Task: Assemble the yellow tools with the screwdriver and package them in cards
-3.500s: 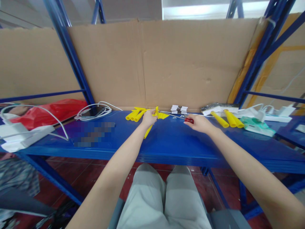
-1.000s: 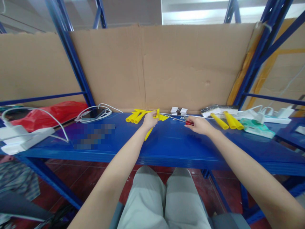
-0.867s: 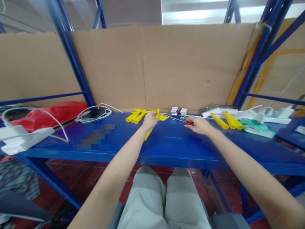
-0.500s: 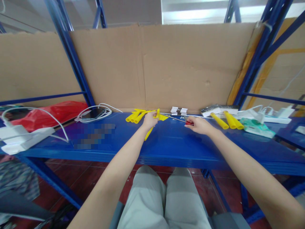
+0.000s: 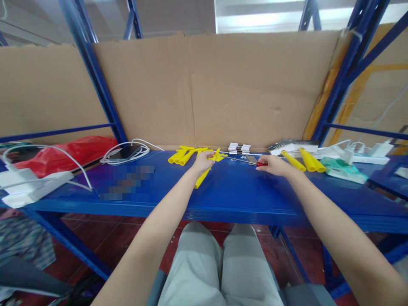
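Note:
My left hand [image 5: 204,162] is closed on a yellow part [image 5: 202,178], whose tube end points down toward the front edge. Yellow prongs [image 5: 218,155] stick out past its fingers on the right. In my right hand [image 5: 270,165] is the red handle of a screwdriver [image 5: 244,160]; its thin metal shaft points left toward the yellow prongs. Whether the tip touches them is too small to tell. Several yellow tubes [image 5: 182,156] lie just left of my left hand. More yellow tubes [image 5: 308,160] rest to the right of my right hand.
White stacked pieces [image 5: 239,148] stand at the back of the blue table [image 5: 236,193], before a cardboard wall [image 5: 239,85]. A red bag [image 5: 70,155], coiled white cable [image 5: 140,154] and power strip [image 5: 35,193] are left; a green-and-white packet [image 5: 344,170] is right.
My right hand has moved right, drawing the screwdriver away from my left hand. The held yellow part has turned slightly, and its prongs show further right.

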`<state>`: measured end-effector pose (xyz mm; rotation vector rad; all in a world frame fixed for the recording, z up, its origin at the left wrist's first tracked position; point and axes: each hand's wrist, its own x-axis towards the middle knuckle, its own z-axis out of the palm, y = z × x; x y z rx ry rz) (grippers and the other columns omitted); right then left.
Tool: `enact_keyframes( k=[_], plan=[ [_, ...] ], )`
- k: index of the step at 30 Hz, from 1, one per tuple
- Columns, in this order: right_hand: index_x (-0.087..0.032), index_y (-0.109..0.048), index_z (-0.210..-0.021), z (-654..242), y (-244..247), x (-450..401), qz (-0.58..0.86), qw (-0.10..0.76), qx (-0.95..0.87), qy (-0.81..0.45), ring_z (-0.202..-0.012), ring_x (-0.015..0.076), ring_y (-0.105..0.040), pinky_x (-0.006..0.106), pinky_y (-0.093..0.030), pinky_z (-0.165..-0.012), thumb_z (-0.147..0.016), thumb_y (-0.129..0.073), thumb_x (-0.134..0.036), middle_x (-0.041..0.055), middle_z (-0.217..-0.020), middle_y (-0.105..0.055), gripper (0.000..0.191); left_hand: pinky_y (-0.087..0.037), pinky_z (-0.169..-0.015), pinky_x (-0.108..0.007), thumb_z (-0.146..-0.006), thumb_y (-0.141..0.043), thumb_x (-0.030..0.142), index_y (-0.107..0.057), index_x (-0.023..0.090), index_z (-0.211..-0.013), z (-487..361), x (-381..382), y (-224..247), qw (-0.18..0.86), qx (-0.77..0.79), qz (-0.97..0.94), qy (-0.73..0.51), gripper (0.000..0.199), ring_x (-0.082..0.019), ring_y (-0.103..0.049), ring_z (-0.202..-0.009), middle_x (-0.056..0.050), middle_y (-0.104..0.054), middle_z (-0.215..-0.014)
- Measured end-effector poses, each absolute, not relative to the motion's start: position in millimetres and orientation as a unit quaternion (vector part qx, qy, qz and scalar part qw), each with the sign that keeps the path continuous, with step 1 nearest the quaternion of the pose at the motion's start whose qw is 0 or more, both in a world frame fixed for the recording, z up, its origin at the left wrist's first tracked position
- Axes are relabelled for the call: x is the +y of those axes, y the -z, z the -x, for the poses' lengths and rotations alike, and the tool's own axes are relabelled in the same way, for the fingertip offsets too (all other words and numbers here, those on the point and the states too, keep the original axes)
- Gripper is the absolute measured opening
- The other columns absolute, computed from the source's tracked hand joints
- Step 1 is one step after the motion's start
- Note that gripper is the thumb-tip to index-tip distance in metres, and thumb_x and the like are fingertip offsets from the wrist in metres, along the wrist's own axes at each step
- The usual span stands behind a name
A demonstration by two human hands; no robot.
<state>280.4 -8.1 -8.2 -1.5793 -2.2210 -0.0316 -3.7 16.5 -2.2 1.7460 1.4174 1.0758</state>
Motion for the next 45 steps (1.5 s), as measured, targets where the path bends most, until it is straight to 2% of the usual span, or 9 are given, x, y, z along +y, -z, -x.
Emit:
enact_keyframes(
  k=[4,9,15,20,25,31,39,45],
  plan=[
    [-0.021,-0.061,-0.074,-292.0,9.5,-2.6,0.583,0.182,-0.792,0.002,-0.070,0.0186,-0.063,0.027,-0.046,-0.063,-0.074,-0.062,-0.028,0.0032,-0.076,-0.071,0.007,-0.054,-0.068,-0.023,-0.076,-0.056,-0.002,-0.060,0.012,-0.127,3.9,14.8,2.0,0.318,0.548,-0.666,-0.394,0.053,-0.020,-0.066,-0.099,-0.013,-0.060,-0.131],
    [-0.021,-0.066,-0.075,-299.0,10.4,0.6,0.593,0.156,-0.789,-0.016,-0.074,0.0212,-0.064,0.030,-0.049,-0.067,-0.071,-0.065,-0.032,0.0044,-0.079,-0.072,0.012,-0.054,-0.080,-0.027,-0.072,-0.058,-0.003,-0.057,0.010,-0.131,4.9,9.5,-0.5,0.378,0.530,-0.649,-0.394,0.060,-0.021,-0.066,-0.100,-0.015,-0.061,-0.128],
    [-0.021,-0.069,-0.076,-306.8,12.7,3.6,0.602,0.136,-0.786,-0.039,-0.073,0.0220,-0.065,0.033,-0.051,-0.070,-0.069,-0.067,-0.031,0.0048,-0.080,-0.072,0.012,-0.052,-0.090,-0.030,-0.063,-0.056,-0.009,-0.065,0.011,-0.119,6.6,16.7,5.1,0.455,0.491,-0.637,-0.383,0.060,-0.023,-0.064,-0.108,-0.014,-0.065,-0.122],
    [-0.021,-0.072,-0.080,-312.7,12.9,5.0,0.621,0.121,-0.774,-0.024,-0.074,0.0217,-0.066,0.032,-0.051,-0.071,-0.070,-0.067,-0.030,0.0052,-0.081,-0.073,0.014,-0.050,-0.095,-0.033,-0.064,-0.059,-0.009,-0.068,0.011,-0.109,3.8,22.7,12.9,0.435,0.497,-0.634,-0.402,0.050,-0.023,-0.064,-0.108,-0.014,-0.065,-0.122],
    [-0.020,-0.074,-0.082,-315.6,10.6,3.6,0.644,0.086,-0.759,-0.030,-0.080,0.0225,-0.067,0.032,-0.051,-0.075,-0.074,-0.064,-0.026,0.0069,-0.088,-0.074,0.014,-0.051,-0.093,-0.034,-0.063,-0.069,-0.004,-0.070,0.011,-0.103,1.8,27.3,18.7,0.387,0.533,-0.634,-0.406,0.042,-0.021,-0.067,-0.100,-0.012,-0.070,-0.108],
    [-0.020,-0.075,-0.090,-313.2,10.6,2.0,0.666,0.065,-0.743,-0.020,-0.082,0.0210,-0.067,0.030,-0.051,-0.075,-0.077,-0.061,-0.023,0.0072,-0.094,-0.074,0.019,-0.050,-0.091,-0.031,-0.059,-0.078,0.007,-0.069,0.011,-0.098,1.9,32.8,24.1,0.309,0.577,-0.646,-0.393,0.041,-0.022,-0.066,-0.100,-0.012,-0.069,-0.110],
    [-0.020,-0.074,-0.093,-306.4,8.4,-0.8,0.671,0.075,-0.738,0.006,-0.084,0.0208,-0.067,0.029,-0.051,-0.075,-0.082,-0.055,-0.020,0.0078,-0.098,-0.074,0.022,-0.051,-0.090,-0.036,-0.063,-0.076,0.008,-0.068,0.007,-0.098,-2.8,34.9,30.0,0.287,0.577,-0.645,-0.411,0.036,-0.024,-0.067,-0.095,-0.017,-0.069,-0.104],
    [-0.018,-0.073,-0.096,-304.6,7.1,-1.6,0.664,0.070,-0.745,0.005,-0.088,0.0222,-0.068,0.030,-0.051,-0.078,-0.082,-0.056,-0.020,0.0092,-0.100,-0.074,0.022,-0.052,-0.089,-0.035,-0.067,-0.071,0.006,-0.066,0.013,-0.102,-5.6,32.2,29.1,0.278,0.587,-0.640,-0.410,0.036,-0.024,-0.067,-0.098,-0.012,-0.071,-0.104]
  ],
)
